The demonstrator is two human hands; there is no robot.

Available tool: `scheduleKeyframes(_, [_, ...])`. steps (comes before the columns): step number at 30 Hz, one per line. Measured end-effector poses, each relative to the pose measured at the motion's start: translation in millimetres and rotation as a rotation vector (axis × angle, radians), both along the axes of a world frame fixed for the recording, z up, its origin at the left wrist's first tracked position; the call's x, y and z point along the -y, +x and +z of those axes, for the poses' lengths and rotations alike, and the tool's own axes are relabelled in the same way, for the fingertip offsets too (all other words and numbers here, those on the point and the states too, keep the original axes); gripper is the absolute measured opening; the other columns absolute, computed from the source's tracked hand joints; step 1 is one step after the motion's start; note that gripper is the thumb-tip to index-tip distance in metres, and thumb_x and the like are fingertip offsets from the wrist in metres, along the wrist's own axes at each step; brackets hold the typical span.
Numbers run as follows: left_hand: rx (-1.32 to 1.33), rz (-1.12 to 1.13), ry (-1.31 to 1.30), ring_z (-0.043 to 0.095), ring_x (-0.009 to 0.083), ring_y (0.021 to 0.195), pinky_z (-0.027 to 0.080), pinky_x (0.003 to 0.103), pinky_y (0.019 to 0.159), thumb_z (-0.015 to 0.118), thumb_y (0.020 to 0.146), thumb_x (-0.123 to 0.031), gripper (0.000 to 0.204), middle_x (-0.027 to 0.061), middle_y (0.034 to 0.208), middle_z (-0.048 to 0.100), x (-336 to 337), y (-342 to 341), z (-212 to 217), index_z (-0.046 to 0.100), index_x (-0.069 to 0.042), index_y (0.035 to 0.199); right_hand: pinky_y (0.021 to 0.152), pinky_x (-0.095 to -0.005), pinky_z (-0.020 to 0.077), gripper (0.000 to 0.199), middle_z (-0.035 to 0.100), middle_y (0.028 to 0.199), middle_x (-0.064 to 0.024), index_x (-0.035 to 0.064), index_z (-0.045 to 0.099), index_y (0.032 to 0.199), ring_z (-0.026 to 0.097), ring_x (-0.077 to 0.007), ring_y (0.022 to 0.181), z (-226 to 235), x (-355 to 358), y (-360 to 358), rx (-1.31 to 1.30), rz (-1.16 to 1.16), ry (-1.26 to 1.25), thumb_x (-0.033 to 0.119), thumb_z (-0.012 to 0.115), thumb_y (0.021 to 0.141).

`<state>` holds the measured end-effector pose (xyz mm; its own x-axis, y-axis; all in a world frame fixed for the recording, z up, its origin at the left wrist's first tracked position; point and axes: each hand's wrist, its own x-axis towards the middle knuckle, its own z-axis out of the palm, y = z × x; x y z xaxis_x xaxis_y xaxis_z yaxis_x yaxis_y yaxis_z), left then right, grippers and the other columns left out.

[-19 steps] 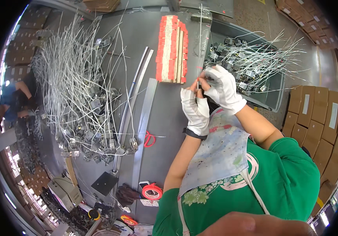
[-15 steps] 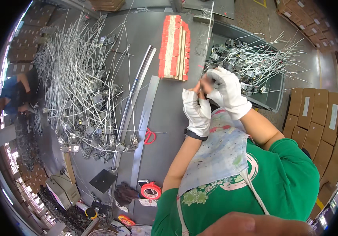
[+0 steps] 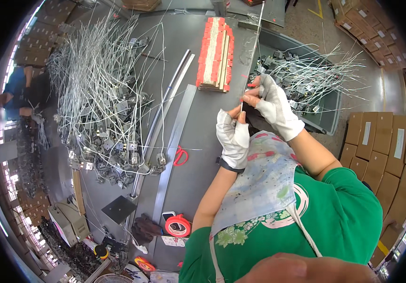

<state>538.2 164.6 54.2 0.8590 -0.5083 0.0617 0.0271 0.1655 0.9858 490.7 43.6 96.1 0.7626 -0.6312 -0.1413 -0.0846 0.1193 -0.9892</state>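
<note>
Both my hands wear white gloves with bare fingertips and meet at the table's right edge. My left hand (image 3: 233, 134) pinches the lower end of a long, thin, pale rod (image 3: 257, 35) between thumb and fingers. Just above it, my right hand (image 3: 276, 106) is closed at the same rod, thumb against fingers. A small red piece (image 3: 251, 85), perhaps tape, shows by the right fingertips. The rod slants up past a stacked block of cream strips (image 3: 211, 56) with red wrapped ends. Whether the rod is a wire or a stiff strip I cannot tell.
Grey metal parts with long white wires (image 3: 104, 108) heap on the table's left. More lie in a grey bin (image 3: 328, 120) at right. Metal strips (image 3: 177, 146), red scissors (image 3: 180, 155) and a red tape roll (image 3: 178, 226) lie nearer. Cartons (image 3: 375, 146) stand right; another person (image 3: 16, 94) works far left.
My right fingers have moved from a blurred motion to a clear pinch on the rod, and the red piece now shows there. The whole view has shifted slightly.
</note>
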Motion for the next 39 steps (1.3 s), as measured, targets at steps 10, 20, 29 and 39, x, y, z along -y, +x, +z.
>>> scheduleKeyframes(10, [0.072,-0.363,-0.052,0.055,0.0139,0.075,0.043,0.026,0.068,0.049,0.084,-0.004,0.019,0.0059,0.08,0.059,19,34,8,0.057,0.003,0.1,0.057,-0.0227,0.0447,0.03,0.055,0.082,-0.0096,0.0089,0.034,0.096,0.056,-0.0138,0.069,5,3,11,0.26,0.02,0.155,-0.005,0.056,0.08])
scheduleKeyframes(20, [0.735,0.69,1.131,0.052,0.0368,0.095,0.042,0.044,0.079,0.068,0.073,-0.018,0.047,0.017,0.104,0.053,-81,109,-50,0.049,-0.002,0.113,0.075,-0.0242,0.0427,0.047,0.052,0.089,-0.0031,0.0031,0.048,0.11,0.051,-0.0122,0.078,-98,198,-134,0.038,-0.9,0.255,0.034,0.064,0.079])
scheduleKeyframes(29, [0.697,0.41,0.647,0.061,0.021,0.068,0.047,0.029,0.065,0.053,0.087,-0.006,0.014,0.013,0.08,0.065,-77,88,22,0.062,0.001,0.095,0.065,-0.0243,0.0464,0.057,0.052,0.115,-0.0126,0.0057,0.036,0.129,0.055,-0.0131,0.077,-45,-19,21,-0.199,0.386,0.441,0.02,0.062,0.08])
scheduleKeyframes(39, [0.37,-0.091,0.454,0.063,0.0239,0.07,0.047,0.029,0.063,0.052,0.083,-0.005,0.029,0.016,0.08,0.063,-58,21,-43,0.058,-0.005,0.112,0.041,-0.0196,0.0296,0.029,0.047,0.065,0.0028,0.0097,0.05,0.112,0.037,-0.0038,0.045,-57,29,59,0.138,-0.268,0.249,0.031,0.047,0.092])
